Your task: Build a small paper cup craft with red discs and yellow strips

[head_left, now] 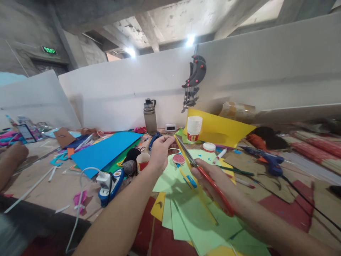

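Head camera view shows two hands at work in front of one stack of paper cups, the landmark here. The left hand, nearer than the stack and to its left, pinches one narrow yellow paper strip between thumb and fingers. The right hand, nearer than the stack and to its right, is wrapped around the handles of one pair of red-handled scissors; the blades lie along the strip, but whether they touch it I cannot tell.

Under the hands, nearer than the stack, several pale green sheets overlap, too many covered edges to count. One round red-and-white piece sits on them, left of the stack; one short white round piece is just right of it.

Left of the stack come one digital clock, one bottle, one single paper cup, two yarn balls, one blue sheet and one power strip. Far left of it is one co-worker's hand.

Right of the stack lies one glue gun. One yellow sheet curves behind it, and one crescent-moon mobile hangs above.
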### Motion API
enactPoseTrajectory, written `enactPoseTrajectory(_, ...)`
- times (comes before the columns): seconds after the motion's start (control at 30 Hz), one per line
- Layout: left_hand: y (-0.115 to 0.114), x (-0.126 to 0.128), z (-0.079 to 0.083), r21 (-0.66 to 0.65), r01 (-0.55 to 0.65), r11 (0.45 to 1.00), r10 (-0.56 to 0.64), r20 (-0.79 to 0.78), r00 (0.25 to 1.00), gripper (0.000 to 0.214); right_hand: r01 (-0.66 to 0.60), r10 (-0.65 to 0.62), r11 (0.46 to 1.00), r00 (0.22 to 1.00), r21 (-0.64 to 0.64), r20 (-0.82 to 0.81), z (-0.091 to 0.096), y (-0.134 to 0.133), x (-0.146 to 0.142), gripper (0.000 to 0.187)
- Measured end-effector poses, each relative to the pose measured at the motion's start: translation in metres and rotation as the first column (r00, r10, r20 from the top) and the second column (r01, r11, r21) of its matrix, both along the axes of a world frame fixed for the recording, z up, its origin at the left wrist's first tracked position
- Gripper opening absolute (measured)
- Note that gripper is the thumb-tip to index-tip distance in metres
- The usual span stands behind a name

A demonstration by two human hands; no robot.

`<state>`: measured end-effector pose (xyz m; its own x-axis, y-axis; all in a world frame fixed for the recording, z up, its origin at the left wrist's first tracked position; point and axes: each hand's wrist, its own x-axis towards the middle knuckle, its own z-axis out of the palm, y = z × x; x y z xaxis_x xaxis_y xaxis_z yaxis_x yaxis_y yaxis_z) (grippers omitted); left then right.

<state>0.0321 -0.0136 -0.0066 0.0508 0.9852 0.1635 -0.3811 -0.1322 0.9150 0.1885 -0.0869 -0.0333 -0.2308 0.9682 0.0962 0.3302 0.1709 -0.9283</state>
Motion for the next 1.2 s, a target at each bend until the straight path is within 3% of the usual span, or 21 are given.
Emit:
enactPoseTrajectory(0.37,0.002,0.001,-0.002,0.023,0.062,0.998,-0.063,0.066,0.996,0.021,-0.024,0.024,1.000,1.000,-0.004,0.010,0.006,0.000,0.000,0.034)
enactPoseTrajectory(0.7,0.002,0.000,-0.002,0.006,-0.015,1.000,0.016,-0.011,1.000,0.022,-0.015,0.014,0.999,1.000,0.049,0.014,0.002,-0.001,0.001,0.029)
enactPoseTrajectory(1.0,0.003,-0.002,-0.003,-0.039,0.091,0.995,-0.091,0.001,0.996,0.021,-0.012,0.012,0.999,1.000,0.029,-0.004,-0.006,-0.005,-0.001,0.033)
enactPoseTrajectory(1.2,0.002,-0.001,-0.003,-0.056,0.122,0.991,-0.121,0.023,0.992,0.021,-0.016,0.015,0.999,0.999,0.044,0.030,0.003,-0.004,0.000,0.036)
